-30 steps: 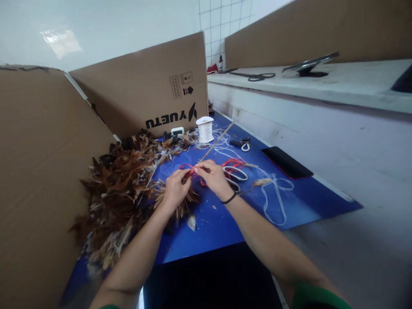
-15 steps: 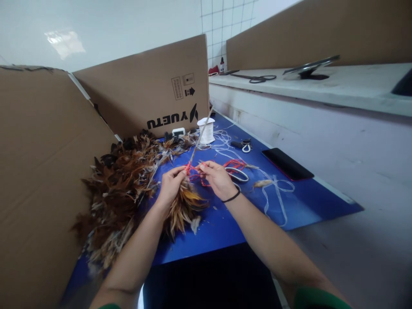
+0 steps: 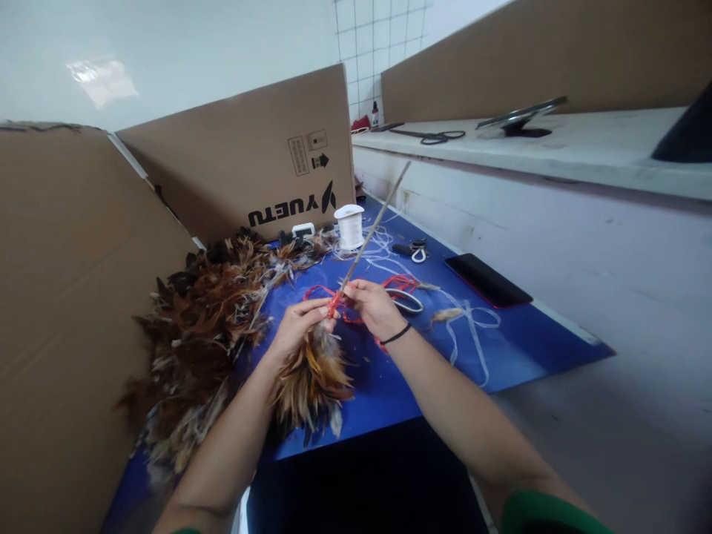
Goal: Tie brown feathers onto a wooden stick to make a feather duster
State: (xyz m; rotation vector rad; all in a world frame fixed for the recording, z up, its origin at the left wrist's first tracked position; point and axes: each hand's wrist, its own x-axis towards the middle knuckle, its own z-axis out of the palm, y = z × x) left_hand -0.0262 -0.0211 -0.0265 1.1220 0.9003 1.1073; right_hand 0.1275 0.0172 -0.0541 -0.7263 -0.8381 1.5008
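Note:
A feather duster (image 3: 314, 371) with a thin stick (image 3: 375, 225) is between my hands, its brown feathers hanging toward me and the stick pointing up and away to the right. My left hand (image 3: 300, 326) is closed around the neck where feathers meet stick, with red string (image 3: 334, 302) wound there. My right hand (image 3: 371, 308), a black band at its wrist, pinches by the stick and the red string; what exactly lies between its fingertips is partly hidden. Loops of red string also lie on the blue table beyond both hands.
Loose brown feathers (image 3: 194, 348) heap along the left, against cardboard (image 3: 233, 148). A white ribbon spool (image 3: 350, 228), loose ribbon, scissors (image 3: 405, 301) and a phone (image 3: 489, 280) lie on the blue table (image 3: 383, 393). A shelf (image 3: 601, 133) runs along the right.
The stick has tilted further right and the feather bundle has shifted slightly left and down. My left hand has moved a little toward me; both hands keep their pinch at the neck.

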